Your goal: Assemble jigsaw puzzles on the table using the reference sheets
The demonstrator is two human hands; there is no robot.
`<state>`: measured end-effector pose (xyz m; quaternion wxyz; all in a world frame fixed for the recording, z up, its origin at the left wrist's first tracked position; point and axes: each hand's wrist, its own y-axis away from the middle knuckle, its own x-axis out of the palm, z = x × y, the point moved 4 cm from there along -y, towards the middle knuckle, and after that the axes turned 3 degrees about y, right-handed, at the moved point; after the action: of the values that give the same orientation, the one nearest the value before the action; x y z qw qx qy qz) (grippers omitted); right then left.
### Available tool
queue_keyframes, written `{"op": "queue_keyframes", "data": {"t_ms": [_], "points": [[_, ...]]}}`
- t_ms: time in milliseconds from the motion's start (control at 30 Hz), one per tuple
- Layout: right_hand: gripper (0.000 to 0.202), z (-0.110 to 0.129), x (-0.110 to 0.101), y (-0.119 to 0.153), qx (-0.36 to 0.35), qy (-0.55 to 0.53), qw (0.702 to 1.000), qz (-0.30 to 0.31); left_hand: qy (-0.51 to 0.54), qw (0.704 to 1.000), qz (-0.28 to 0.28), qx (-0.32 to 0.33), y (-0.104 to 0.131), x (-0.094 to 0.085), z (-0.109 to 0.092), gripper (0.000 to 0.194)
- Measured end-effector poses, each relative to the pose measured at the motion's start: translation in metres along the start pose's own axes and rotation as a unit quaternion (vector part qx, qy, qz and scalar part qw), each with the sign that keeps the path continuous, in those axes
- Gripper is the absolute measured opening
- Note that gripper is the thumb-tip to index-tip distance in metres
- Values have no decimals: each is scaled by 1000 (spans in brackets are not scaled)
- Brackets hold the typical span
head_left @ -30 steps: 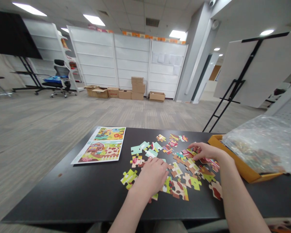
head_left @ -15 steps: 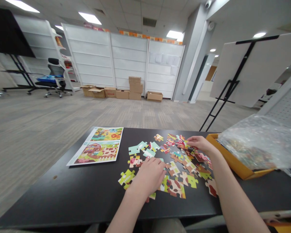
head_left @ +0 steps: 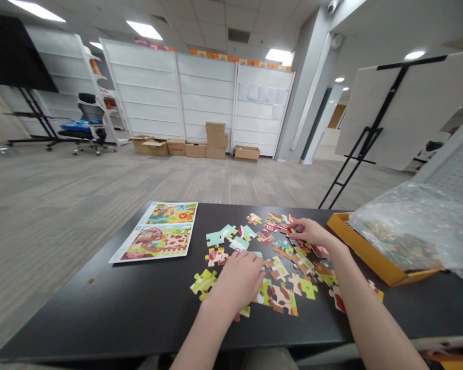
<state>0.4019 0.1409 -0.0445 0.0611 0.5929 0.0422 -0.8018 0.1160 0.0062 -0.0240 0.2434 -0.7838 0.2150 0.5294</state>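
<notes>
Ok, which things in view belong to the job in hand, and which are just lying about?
In the job:
puzzle pieces, spread about the left hand and right hand
picture sheet, likely a guide
yellow box and plastic bag, probably

Just lying about:
cardboard boxes
office chair
white board

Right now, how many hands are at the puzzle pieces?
2: the left hand over puzzle pieces nearer the front of the table, the right hand at pieces farther back, left of the yellow box. Neither is hidden.

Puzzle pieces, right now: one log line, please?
left hand: over puzzle pieces | right hand: at red barn pieces | picture sheet: on table
</notes>
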Motion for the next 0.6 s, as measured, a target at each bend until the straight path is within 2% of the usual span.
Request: {"op": "queue_keyframes", "data": {"t_ms": [233, 367, 433, 600], "points": [[28, 9, 6, -4, -29, 42, 998, -47, 1, 1000, 5, -6, 1, -1, -1, 16], [28, 6, 0, -2, -13, 30, 997, -71, 3, 1000, 8, -6, 1, -2, -1, 17], [28, 0, -4, 3, 9, 13, 999, -45, 3, 1000, 9, -6, 1, -3, -1, 17], [28, -4, -7, 15, 46, -37, 995, 84, -2, 1000, 6, -3, 0, -1, 0, 16]]}}
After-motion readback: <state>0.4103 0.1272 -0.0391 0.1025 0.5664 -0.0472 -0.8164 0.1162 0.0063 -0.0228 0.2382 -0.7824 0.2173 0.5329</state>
